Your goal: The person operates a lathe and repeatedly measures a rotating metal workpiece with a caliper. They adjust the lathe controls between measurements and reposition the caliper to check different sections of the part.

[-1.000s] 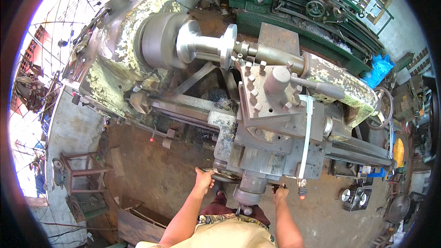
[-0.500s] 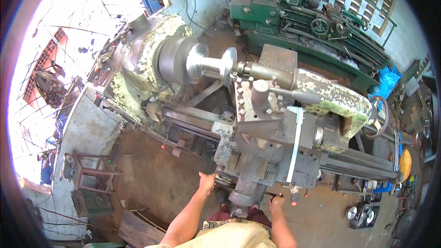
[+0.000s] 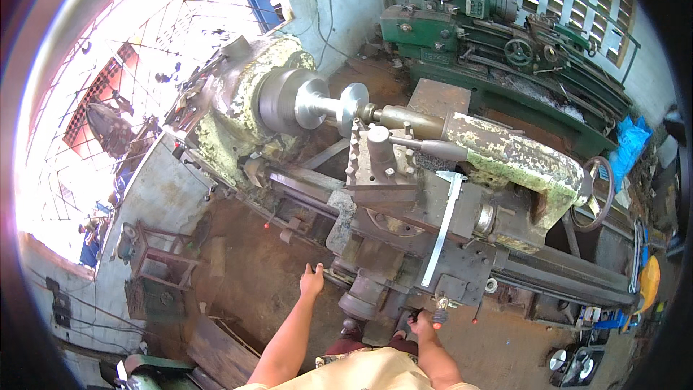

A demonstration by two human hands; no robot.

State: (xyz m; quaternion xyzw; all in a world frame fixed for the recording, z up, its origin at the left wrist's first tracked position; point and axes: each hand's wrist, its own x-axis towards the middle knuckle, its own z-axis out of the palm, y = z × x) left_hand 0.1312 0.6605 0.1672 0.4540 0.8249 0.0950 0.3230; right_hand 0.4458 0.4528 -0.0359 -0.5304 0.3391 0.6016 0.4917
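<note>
**My left hand (image 3: 312,283) and right hand (image 3: 423,325) flank the dial drum (image 3: 361,295)**

What matters in space is the drum between my hands, on the near side of the carriage (image 3: 462,271). Its long axis runs down and a little left, toward my body.

My right hand looks closed around a dark handle (image 3: 413,315), right of the drum and just left of a lever with orange knobs (image 3: 439,313). My left hand is the nearer one to the handwheel (image 3: 338,275), whose visible edge slants down rightward to the drum. The fingers point up and away; I cannot tell whether they touch the rim or sit just beside it.

Counting up: one drum, one dark handle and that one handwheel near my hands. Above them lies one caliper (image 3: 442,231), its long axis slanting down-left. Farther off stand one tool post (image 3: 380,155), one tailstock (image 3: 516,148) and one chuck (image 3: 283,101). One bright metal spool (image 3: 329,106) with two flanges sits between chuck and tailstock, its axis roughly left to right. One green lathe (image 3: 447,37) stands behind, with one blue bag (image 3: 632,148) near its right end.
</note>
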